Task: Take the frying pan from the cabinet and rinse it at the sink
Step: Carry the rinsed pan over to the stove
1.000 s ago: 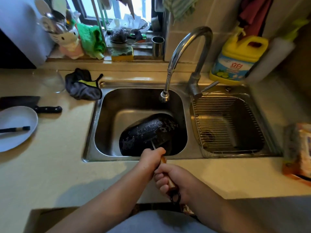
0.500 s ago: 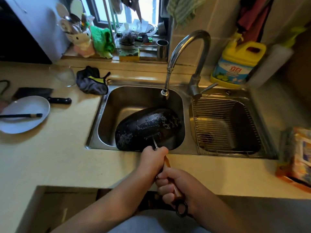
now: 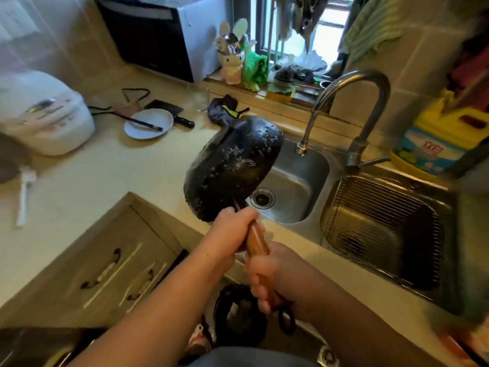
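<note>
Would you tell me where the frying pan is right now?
The frying pan is tilted above the sink's left edge, its handle gripped by the left hand and right hand.

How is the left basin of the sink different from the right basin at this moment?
The left basin is open on top, and its round drain shows plainly; the right basin is covered by a wire rack, with its drain only dimly visible beneath. The faucet spout ends over the left basin, not the right. The frying pan, held by both hands, hangs over the left basin's near-left edge. Both basins are stainless steel.
</note>
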`<state>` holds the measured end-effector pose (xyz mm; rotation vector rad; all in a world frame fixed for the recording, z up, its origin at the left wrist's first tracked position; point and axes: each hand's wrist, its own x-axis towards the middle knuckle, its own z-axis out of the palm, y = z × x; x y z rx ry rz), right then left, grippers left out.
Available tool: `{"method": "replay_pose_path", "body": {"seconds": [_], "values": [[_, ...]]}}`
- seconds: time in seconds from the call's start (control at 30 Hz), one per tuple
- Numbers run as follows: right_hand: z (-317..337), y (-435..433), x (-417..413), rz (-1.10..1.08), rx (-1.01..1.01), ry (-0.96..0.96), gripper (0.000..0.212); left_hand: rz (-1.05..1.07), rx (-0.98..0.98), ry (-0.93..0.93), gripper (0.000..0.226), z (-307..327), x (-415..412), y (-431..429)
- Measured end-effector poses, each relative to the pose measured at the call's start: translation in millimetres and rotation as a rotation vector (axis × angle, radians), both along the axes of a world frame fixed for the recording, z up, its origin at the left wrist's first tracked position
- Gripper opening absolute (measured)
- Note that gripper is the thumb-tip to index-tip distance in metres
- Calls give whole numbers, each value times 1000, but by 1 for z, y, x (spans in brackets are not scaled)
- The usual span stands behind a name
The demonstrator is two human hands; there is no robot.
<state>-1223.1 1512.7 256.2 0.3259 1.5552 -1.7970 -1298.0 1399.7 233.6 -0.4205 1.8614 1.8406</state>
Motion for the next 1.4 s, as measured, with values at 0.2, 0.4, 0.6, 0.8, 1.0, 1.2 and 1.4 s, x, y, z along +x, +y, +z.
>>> {"method": "replay_pose_path", "body": {"seconds": [0.2, 0.4, 0.6, 0.8, 1.0, 1.2, 1.4], "values": [[1, -50, 13, 374, 588, 446, 23, 504, 314, -246, 29, 10, 22, -48], [-7, -110, 30, 552, 715, 754, 25, 837, 553, -155, 22, 3, 67, -118], [-10, -197, 68, 680, 233, 262, 6, 900, 786, -106, 36, 3, 136, -208], [-13, -280, 143, 718, -142, -213, 14, 883, 967, -6, 39, 0, 229, -298], [-13, -364, 218, 911, -28, 41, 18, 1064, 820, 26, 25, -1, 321, -379], [-16, -443, 285, 1108, 145, 246, 11, 1352, 390, 63, 12, -8, 404, -445], [-13, -502, 340, 1285, 105, 279, 13, 1485, 274, 102, 32, -17, 480, -499]]}}
